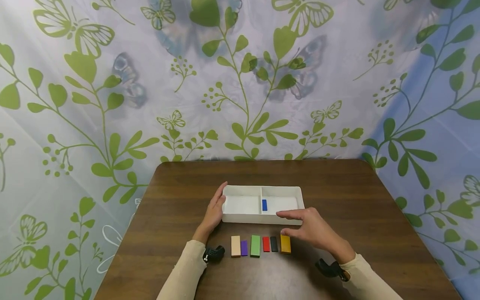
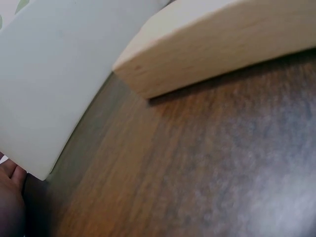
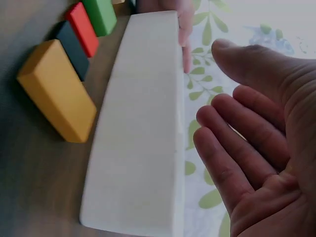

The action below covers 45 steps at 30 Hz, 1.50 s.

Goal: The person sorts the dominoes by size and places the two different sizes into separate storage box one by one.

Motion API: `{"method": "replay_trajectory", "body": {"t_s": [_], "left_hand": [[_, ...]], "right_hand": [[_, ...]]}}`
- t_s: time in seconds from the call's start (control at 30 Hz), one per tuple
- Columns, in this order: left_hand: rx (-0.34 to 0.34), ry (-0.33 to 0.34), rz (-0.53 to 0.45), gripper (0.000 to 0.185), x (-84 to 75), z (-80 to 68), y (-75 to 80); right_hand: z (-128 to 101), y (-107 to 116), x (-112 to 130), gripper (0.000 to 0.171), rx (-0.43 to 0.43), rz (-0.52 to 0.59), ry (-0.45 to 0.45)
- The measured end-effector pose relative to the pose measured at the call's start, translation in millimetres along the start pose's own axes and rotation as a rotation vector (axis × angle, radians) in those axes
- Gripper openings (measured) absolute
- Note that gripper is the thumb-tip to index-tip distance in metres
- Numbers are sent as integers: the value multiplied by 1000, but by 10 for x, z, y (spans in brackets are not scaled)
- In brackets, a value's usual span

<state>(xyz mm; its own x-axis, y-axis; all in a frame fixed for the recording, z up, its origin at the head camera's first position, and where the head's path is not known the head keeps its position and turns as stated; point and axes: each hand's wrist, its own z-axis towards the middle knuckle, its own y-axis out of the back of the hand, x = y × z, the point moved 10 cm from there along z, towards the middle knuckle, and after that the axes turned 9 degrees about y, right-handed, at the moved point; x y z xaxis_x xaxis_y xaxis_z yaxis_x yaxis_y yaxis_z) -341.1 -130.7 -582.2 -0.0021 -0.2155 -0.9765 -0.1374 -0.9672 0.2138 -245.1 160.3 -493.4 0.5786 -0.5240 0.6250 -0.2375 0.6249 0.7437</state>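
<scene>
Hands flank a white tray (image 1: 262, 218) at the middle of the head view, on a dark wooden desk (image 1: 375, 216). The left hand (image 1: 214, 211) lies against the tray's left end wall, fingers straight and pressed to it, holding nothing. The right hand (image 1: 309, 227) hovers at the tray's lower right corner, just above its near wall, with fingers stretched out and relaxed toward the left of the frame; the right wrist view shows its open palm (image 3: 266, 148) beside the tray's long wall (image 3: 143, 148), not gripping it.

The tray has two compartments split by a wall. A small blue block (image 1: 264, 204) lies in the right compartment, just beside the divider.

Below the tray, in the lower middle of the head view, a row of blocks lies on the desk: a tan block (image 1: 235, 246), purple block (image 1: 244, 248), green block (image 1: 255, 245), red block (image 1: 266, 244), black block (image 1: 274, 243) and orange block (image 1: 286, 244), side by side. The orange block is nearest the right hand, just under its thumb; whether they touch cannot be told.

The left wrist view shows the tan block (image 2: 217, 44) close up, with the tray's wall (image 2: 54, 89) in the upper left.

A leaf-and-butterfly curtain (image 1: 240, 79) fills the upper frame.
</scene>
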Motion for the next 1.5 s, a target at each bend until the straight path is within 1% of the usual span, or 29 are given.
{"method": "replay_trajectory", "body": {"t_s": [0.07,0.17,0.3,0.43,0.53,0.73,0.93,1.2,1.5], "left_hand": [[-4,-5,12,53,-8,5,6],[-4,-19,28,54,-20,6,6],[-1,-16,18,54,-8,0,3],[-4,2,5,53,14,-8,5],[-6,-1,1,53,8,-12,7],[-1,-8,-11,53,1,-11,3],[0,-13,-26,52,-3,-7,-2],[-8,-9,-21,52,-14,-17,8],[-8,-9,-40,52,-6,-5,12]], "right_hand": [[-25,-43,1,51,1,3,23],[-56,-136,-11,50,12,-19,54],[-93,-283,-43,53,30,-44,78],[-124,-420,-85,57,40,-11,86],[-145,-509,-119,58,51,-4,82],[-168,-638,-188,59,64,-39,60],[-177,-692,-210,60,67,-64,49],[-190,-747,-220,59,83,-96,72],[-183,-732,-130,56,45,-153,147]]}}
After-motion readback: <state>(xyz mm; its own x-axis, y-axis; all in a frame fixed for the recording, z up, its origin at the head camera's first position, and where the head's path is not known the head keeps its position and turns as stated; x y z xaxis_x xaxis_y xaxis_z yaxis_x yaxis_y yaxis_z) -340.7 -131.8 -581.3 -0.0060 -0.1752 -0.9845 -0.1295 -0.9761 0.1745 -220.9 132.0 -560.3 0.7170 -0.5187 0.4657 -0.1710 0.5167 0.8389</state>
